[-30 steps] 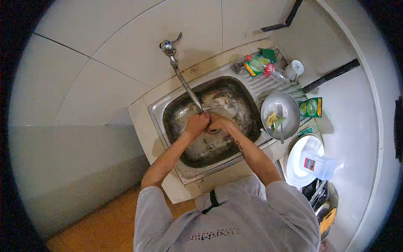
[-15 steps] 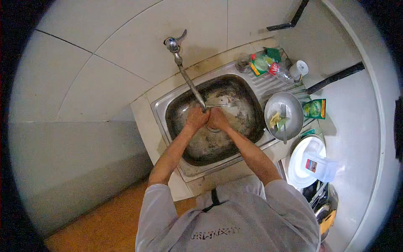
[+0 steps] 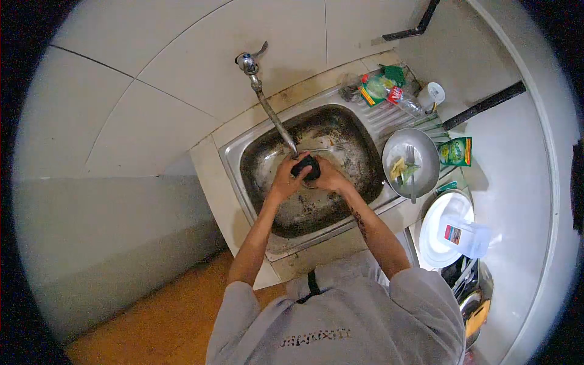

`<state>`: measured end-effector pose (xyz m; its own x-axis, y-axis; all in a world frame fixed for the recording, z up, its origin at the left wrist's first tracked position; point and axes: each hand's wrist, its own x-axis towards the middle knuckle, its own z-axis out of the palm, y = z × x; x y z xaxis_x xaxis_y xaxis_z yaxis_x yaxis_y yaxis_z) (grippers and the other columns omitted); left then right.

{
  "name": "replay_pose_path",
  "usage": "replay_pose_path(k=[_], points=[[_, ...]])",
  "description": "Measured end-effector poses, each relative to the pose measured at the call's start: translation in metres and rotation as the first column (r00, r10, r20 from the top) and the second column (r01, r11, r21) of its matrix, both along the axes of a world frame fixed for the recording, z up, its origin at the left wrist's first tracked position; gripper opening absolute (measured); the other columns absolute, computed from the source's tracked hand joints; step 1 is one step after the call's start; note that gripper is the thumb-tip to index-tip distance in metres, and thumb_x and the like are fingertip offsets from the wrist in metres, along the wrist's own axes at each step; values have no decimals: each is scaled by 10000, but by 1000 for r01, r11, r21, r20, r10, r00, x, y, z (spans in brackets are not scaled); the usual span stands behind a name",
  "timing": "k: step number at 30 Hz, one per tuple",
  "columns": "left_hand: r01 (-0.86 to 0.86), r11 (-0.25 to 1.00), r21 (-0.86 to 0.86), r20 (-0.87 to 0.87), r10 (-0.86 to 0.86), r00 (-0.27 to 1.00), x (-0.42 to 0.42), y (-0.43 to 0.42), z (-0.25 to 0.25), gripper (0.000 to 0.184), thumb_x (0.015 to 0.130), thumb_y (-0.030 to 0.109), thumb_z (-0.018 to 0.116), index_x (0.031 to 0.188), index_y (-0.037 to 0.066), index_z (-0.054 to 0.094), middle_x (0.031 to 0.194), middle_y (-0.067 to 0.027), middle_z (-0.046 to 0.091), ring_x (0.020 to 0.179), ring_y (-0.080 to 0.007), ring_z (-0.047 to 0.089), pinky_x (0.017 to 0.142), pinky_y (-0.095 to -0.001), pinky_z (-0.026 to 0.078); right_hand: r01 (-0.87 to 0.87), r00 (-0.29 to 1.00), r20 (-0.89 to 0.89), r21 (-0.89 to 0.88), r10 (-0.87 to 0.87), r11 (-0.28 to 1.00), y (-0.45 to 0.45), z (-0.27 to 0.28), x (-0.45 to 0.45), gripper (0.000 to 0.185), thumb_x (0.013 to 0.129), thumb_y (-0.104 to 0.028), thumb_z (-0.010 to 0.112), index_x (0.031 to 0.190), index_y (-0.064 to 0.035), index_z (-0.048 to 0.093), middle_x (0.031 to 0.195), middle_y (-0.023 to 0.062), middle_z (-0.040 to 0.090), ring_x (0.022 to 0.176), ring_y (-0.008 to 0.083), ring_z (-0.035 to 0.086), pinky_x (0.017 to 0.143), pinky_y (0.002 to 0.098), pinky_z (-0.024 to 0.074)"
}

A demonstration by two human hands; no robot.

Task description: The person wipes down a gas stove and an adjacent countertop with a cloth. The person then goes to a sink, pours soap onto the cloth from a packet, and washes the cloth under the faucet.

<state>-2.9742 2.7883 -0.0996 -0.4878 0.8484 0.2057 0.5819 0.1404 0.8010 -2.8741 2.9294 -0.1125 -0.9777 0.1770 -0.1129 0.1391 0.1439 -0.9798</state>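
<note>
Both my hands are over the sink basin (image 3: 310, 210), just under the faucet spout (image 3: 281, 129). Between them is a small black rounded thing (image 3: 309, 165), whose kind I cannot make out. My left hand (image 3: 285, 177) grips its left side, with the thumb across its front. On the opposite side, my right hand (image 3: 329, 175) has its fingers curled round it, partly hidden. A fork (image 3: 333, 148) lies in the basin beyond my hands.
Right of the sink stands a grey pan (image 3: 396, 146) with a fork and scraps in it. A plastic bottle (image 3: 409, 104), a white cup (image 3: 433, 93) and a green pouch (image 3: 456, 151) are behind it. White plates (image 3: 429, 243) carry a clear plastic container (image 3: 471, 239).
My hands have turned and drawn slightly apart, and the black thing between them now shows. The view has shifted slightly. The pan and bottle stay in place.
</note>
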Motion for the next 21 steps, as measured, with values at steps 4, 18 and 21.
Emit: replay_pose_path(k=[4, 18, 21], points=[[-203, 979, -12, 129, 203, 971, 6, 3, 3, 328, 798, 200, 714, 1082, 45, 657, 1090, -172, 612, 1010, -296, 588, 871, -360, 456, 122, 992, -35, -50, -124, 991, -6, -5, 5, 629, 633, -148, 795, 1174, 7, 515, 962, 97, 635, 853, 179, 585, 789, 312, 472], [-297, 946, 130, 377, 230, 897, 17, 8, 9, 124, 838, 88, 666, 957, 53, 666, 1062, -106, 622, 1029, -240, 583, 854, -314, 488, 212, 975, 147, -422, -164, 881, 6, -30, 29, 457, 756, -85, 719, 1155, 39, 534, 957, 50, 613, 829, 128, 567, 708, 249, 466], [-200, 974, 102, 213, 175, 961, 13, 3, 6, 136, 842, 94, 662, 968, 43, 665, 1078, -104, 610, 1066, -234, 562, 803, -312, 511, 236, 969, 167, -410, -182, 881, 6, -35, 31, 439, 771, -67, 698, 1161, 39, 527, 943, 51, 610, 821, 128, 570, 704, 251, 468]])
